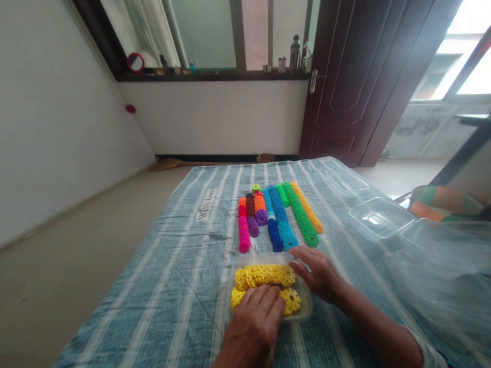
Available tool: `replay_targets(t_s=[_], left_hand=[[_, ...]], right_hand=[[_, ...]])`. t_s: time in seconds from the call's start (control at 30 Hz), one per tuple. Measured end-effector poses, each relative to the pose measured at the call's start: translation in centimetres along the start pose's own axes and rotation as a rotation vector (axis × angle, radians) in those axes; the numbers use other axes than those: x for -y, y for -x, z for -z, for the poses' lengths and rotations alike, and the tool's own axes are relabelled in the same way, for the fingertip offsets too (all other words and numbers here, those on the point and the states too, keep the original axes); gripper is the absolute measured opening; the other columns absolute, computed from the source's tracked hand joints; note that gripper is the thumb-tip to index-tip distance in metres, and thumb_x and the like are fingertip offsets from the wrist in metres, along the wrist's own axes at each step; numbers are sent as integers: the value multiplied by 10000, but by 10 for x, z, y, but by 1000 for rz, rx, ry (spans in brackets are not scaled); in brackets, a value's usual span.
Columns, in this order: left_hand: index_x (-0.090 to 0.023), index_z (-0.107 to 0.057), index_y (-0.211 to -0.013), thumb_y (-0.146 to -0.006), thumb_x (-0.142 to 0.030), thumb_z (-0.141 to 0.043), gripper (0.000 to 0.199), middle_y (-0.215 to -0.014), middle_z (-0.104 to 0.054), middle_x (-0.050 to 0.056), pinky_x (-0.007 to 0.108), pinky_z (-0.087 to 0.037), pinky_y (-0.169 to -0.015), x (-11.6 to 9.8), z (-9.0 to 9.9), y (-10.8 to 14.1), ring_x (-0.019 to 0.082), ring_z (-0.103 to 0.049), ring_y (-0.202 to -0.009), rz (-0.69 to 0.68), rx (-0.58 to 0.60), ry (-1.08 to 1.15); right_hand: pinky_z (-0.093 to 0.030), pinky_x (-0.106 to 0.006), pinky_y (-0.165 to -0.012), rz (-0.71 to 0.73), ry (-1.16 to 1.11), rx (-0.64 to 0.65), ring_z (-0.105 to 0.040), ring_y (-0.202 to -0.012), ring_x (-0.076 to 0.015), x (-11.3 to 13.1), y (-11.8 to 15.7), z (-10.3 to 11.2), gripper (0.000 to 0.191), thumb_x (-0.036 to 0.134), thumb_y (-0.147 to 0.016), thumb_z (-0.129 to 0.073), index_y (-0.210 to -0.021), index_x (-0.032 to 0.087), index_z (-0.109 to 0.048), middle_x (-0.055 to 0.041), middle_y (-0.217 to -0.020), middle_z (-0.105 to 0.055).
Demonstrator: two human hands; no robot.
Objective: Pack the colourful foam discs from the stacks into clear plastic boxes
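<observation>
Here at the near edge of the striped tablecloth, the left hand lies over the front row of yellow notched discs, its fingers together and bent down onto them inside the clear plastic container. The right hand is at the container's right side, fingers slightly parted (whether they touch the rim, I cannot tell). Just beyond, rows of colored discs run side by side, pink through green to orange-yellow.
</observation>
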State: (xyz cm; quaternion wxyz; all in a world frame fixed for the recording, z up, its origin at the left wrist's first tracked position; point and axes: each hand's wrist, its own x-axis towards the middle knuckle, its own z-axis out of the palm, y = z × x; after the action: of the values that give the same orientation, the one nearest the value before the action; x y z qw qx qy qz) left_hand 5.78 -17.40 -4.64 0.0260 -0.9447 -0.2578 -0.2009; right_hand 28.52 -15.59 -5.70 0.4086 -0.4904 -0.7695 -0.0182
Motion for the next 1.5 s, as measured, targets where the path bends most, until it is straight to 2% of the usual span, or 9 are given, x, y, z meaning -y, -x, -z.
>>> replay_targets(t_s=[1.5], left_hand=[[-171, -587, -1156, -856, -99, -491, 324, -1173, -671, 97, 459, -541, -905, -1, 6, -5, 266, -626, -1056, 1, 39, 27]], right_hand=[[-539, -310, -727, -58, -52, 33, -679, -810, -200, 2, 0, 0, 239, 317, -972, -453, -1046, 171, -627, -89, -900, -711]])
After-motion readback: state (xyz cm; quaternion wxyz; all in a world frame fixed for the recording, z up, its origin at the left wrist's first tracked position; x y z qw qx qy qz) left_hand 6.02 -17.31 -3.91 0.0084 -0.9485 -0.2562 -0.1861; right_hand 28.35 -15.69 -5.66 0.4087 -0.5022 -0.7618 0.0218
